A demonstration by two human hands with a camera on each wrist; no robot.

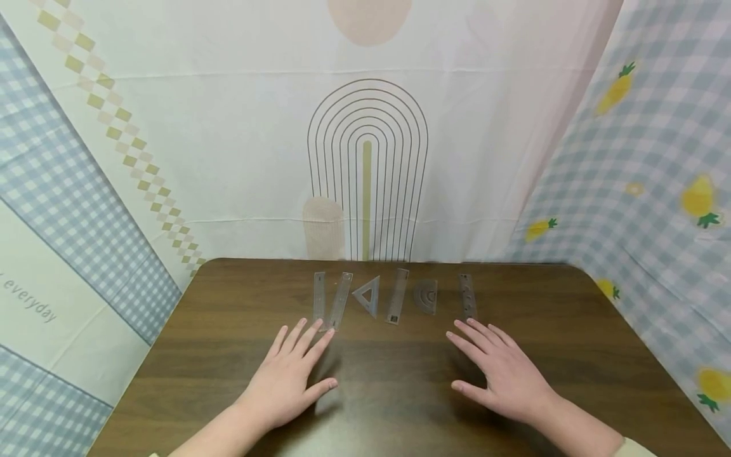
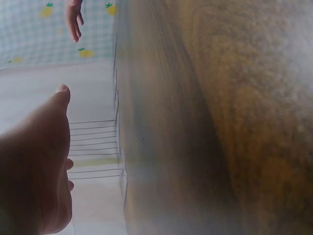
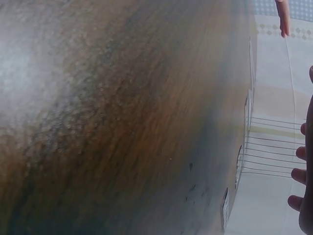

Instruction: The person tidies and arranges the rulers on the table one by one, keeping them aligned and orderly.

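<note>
Both hands lie flat, palms down, on a dark wooden table. My left hand has its fingers spread, the fingertips just short of two clear straight rulers. My right hand rests flat below a narrow ruler with holes. Between these, along the far edge, lie a clear set square, another straight ruler and a half-round protractor. Neither hand holds anything. In the left wrist view the left hand shows close up; the right wrist view shows the right hand's fingertips at its edge.
Patterned cloth hangs behind and at both sides of the table: a white sheet with an arch drawing at the back, blue check with pineapples to the right. The table's front half bears only the hands.
</note>
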